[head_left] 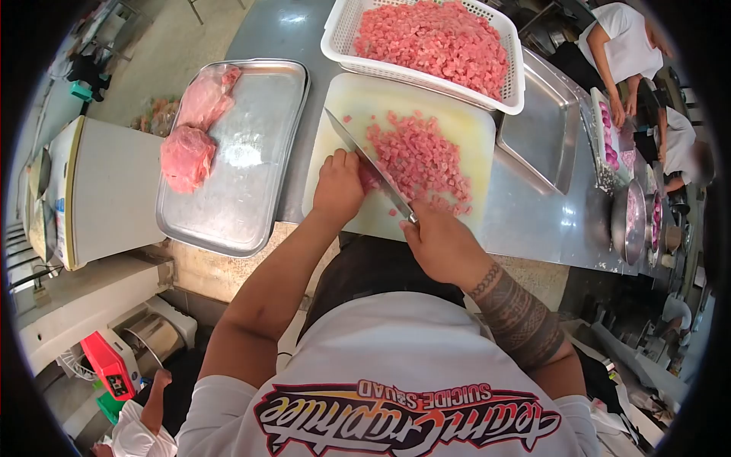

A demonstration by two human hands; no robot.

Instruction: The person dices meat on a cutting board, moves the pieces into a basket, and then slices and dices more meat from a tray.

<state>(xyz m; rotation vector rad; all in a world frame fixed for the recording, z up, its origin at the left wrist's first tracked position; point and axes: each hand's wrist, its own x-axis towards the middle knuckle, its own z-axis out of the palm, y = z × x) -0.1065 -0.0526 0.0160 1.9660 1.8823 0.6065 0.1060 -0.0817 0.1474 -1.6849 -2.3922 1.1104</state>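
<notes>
My right hand (pixel 442 242) is closed round the handle of a knife (pixel 368 161), whose long blade slants up and left across the white cutting board (pixel 329 137). Left of the blade, my left hand (pixel 339 183) has its fingers curled down on a small piece of meat (pixel 368 180), mostly hidden between hand and blade. Diced pink meat (pixel 419 156) lies heaped on the board, right of the knife. Two large raw pieces of meat (pixel 187 158) rest at the left side of a metal tray (pixel 247 183).
Behind the board, a white perforated basket (pixel 514 95) holds much diced meat. An empty metal tray (pixel 537 137) lies to the right. Farther right, people (pixel 626 46) work near a tray of purple pieces (pixel 609 141) and metal bowls (pixel 630 221). Another person (pixel 145 426) is at lower left.
</notes>
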